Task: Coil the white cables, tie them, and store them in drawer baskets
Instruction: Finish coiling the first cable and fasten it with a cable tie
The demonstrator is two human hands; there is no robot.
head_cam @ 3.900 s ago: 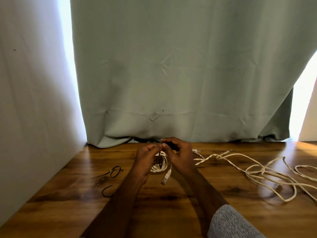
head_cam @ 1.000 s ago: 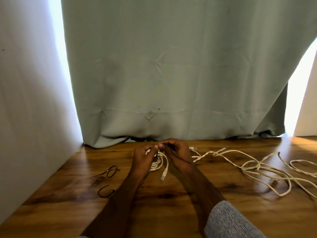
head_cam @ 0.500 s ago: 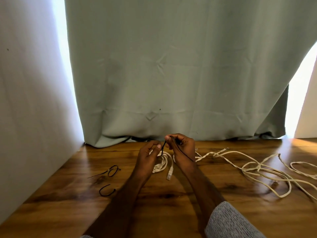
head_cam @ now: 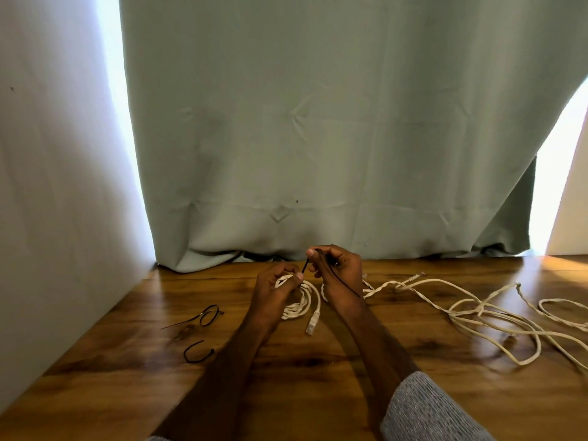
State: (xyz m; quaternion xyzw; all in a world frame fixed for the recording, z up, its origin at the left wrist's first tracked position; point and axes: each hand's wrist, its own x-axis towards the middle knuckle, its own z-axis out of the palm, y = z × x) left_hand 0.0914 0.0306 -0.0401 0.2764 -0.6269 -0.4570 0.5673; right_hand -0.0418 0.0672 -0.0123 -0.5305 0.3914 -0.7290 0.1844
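A small coiled white cable (head_cam: 300,303) hangs between my hands just above the wooden table (head_cam: 318,377), its plug (head_cam: 313,323) dangling down. My left hand (head_cam: 276,291) grips the coil from the left, thumb and fingers around its strands. My right hand (head_cam: 337,272) pinches a thin black tie (head_cam: 342,280) that runs from the coil's top across the back of that hand. A loose, tangled white cable (head_cam: 477,310) sprawls over the table to the right.
Two more black ties lie on the table at the left, one looped (head_cam: 208,315) and one curved (head_cam: 197,353). A grey-green curtain (head_cam: 318,138) hangs along the table's far edge and a white wall (head_cam: 57,186) bounds the left side.
Over the last second my right hand has lifted slightly and drawn the black tie up out of the coil. The coil and my left hand have stayed roughly in place.
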